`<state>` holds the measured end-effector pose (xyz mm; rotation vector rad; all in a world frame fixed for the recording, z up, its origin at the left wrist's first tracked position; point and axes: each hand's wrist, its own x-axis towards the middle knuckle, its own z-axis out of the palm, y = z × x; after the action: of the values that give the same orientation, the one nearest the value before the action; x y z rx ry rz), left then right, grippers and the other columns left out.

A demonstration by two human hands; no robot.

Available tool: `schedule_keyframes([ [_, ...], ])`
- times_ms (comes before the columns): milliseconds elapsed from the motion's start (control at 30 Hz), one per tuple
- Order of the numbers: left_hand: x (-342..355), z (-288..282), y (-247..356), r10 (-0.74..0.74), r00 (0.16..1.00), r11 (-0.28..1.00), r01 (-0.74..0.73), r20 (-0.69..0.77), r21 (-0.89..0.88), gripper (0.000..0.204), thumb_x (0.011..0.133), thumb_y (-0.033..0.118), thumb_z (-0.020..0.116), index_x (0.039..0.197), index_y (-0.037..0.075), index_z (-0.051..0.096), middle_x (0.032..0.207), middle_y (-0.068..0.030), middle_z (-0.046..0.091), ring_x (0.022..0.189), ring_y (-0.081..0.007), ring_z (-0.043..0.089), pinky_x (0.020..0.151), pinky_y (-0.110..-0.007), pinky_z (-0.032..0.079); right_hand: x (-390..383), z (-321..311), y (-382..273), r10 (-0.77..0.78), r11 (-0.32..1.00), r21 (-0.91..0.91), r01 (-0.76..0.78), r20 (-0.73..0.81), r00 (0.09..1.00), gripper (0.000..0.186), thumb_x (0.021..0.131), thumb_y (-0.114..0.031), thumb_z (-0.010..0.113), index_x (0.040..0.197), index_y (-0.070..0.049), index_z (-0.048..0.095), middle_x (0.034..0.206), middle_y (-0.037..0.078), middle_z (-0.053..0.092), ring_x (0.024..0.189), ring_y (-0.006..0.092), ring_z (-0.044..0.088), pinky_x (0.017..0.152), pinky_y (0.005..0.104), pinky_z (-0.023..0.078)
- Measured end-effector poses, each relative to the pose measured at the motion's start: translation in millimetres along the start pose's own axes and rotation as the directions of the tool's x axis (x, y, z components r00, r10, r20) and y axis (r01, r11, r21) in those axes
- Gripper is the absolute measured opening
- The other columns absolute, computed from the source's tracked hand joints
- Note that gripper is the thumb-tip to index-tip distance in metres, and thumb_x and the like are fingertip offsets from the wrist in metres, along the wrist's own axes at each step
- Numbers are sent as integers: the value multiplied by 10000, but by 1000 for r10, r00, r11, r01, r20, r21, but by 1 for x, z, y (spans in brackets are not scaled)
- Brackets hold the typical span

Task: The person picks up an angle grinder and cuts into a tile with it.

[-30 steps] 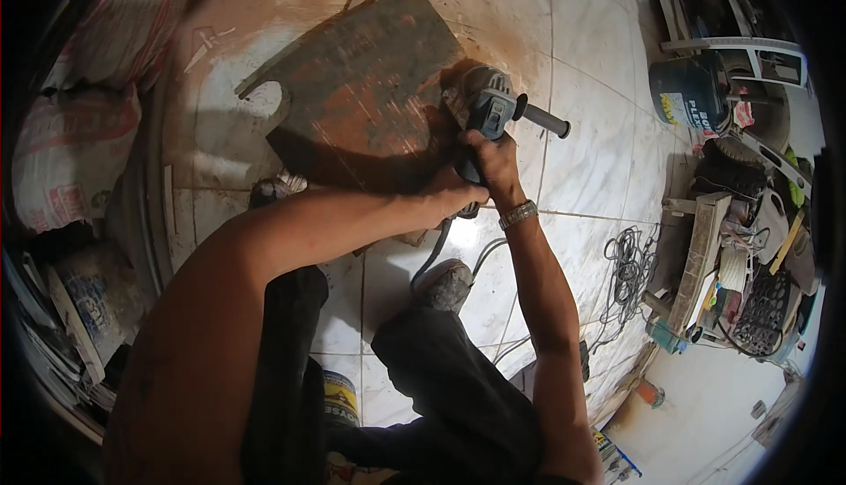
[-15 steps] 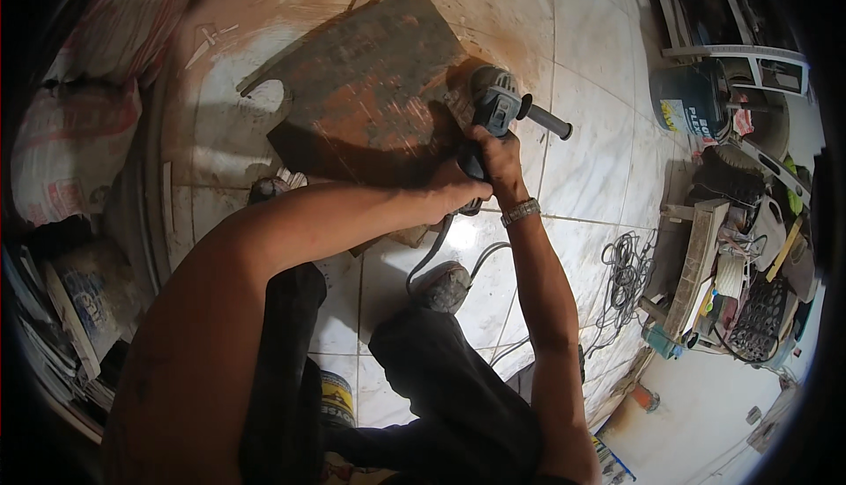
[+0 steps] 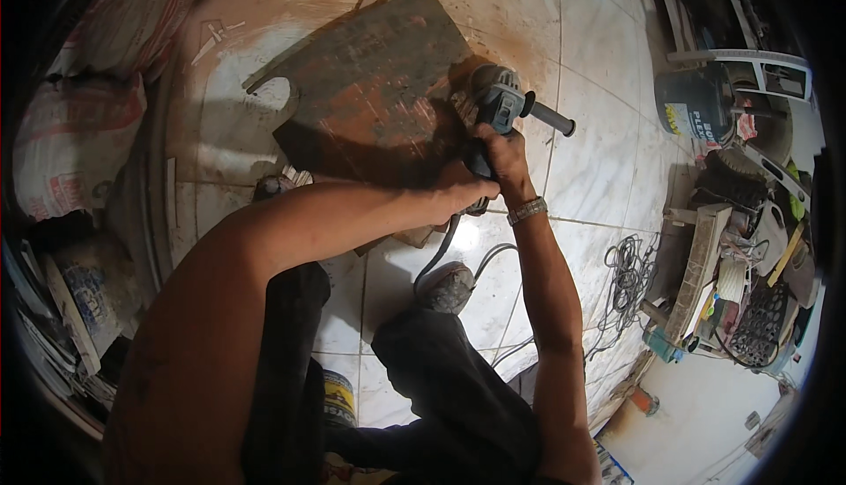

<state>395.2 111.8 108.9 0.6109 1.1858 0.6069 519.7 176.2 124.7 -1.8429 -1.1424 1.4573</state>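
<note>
Both my hands are wrapped round an angle grinder (image 3: 502, 108) with a grey-and-black body. My left hand (image 3: 465, 199) grips its rear end, by the power cord. Just ahead of it, my right hand (image 3: 506, 157) closes on the body behind the head; a metal watch is on that wrist. The black side handle (image 3: 552, 120) sticks out to the right with no hand on it. The grinder's head is at the right edge of a dark, dusty board (image 3: 370, 88) with reddish-brown streaks. Its disc cannot be made out.
My shoe (image 3: 447, 288) stands on the tiled floor close to the grinder's cord. Coiled cable (image 3: 627, 278) lies to the right, near a cluttered wooden bench (image 3: 701, 265). A dark bucket (image 3: 694, 104) is at the far right. Stacked sacks (image 3: 79, 146) line the left, and a can (image 3: 338, 399) sits between my legs.
The scene has shifted slightly to the right in the picture. My hands keep the same hold on the grinder, which stays at the board's right edge.
</note>
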Motion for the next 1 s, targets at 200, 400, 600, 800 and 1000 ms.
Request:
schedule_keyframes([
  [200, 12, 0, 0, -14, 999, 997, 10, 46, 80, 412, 717, 181, 824, 1068, 15, 686, 979, -79, 705, 872, -191, 660, 767, -359, 535, 6, -1, 1, 21, 993, 119, -22, 4, 1000, 393, 822, -298, 797, 998, 46, 726, 887, 85, 721, 752, 183, 656, 689, 335, 536],
  [400, 11, -1, 8, -48, 995, 998, 44, 91, 44, 387, 715, 181, 826, 1043, 20, 698, 969, -78, 712, 884, -188, 657, 780, -356, 532, 9, -2, -3, 30, 999, 45, -29, -28, 999, 367, 813, -305, 786, 974, 18, 720, 861, 75, 709, 717, 186, 668, 671, 324, 547],
  [600, 2, -3, 7, 26, 1000, 1000, -26, 14, 10, 385, 713, 187, 826, 1039, 28, 698, 945, -68, 701, 863, -188, 646, 778, -353, 524, 1, 4, -14, -1, 1000, 12, 1, -3, 1000, 370, 814, -307, 781, 964, 26, 720, 854, 79, 706, 716, 181, 657, 666, 329, 541],
  [800, 4, -1, 19, -47, 991, 996, 37, 126, 82, 393, 713, 194, 830, 1041, 23, 696, 958, -71, 700, 868, -191, 652, 777, -359, 533, 6, -5, -8, 2, 997, 78, -3, 14, 1000, 389, 808, -313, 784, 977, 32, 720, 874, 81, 711, 728, 183, 656, 672, 334, 536],
  [1000, 6, -2, 9, -47, 999, 997, 46, 9, 66, 397, 718, 186, 820, 1058, 24, 694, 969, -74, 701, 870, -190, 656, 751, -358, 522, 3, 2, -13, -24, 1000, -18, 25, 6, 1000, 393, 808, -317, 792, 992, 22, 720, 875, 76, 705, 730, 187, 654, 670, 340, 535],
])
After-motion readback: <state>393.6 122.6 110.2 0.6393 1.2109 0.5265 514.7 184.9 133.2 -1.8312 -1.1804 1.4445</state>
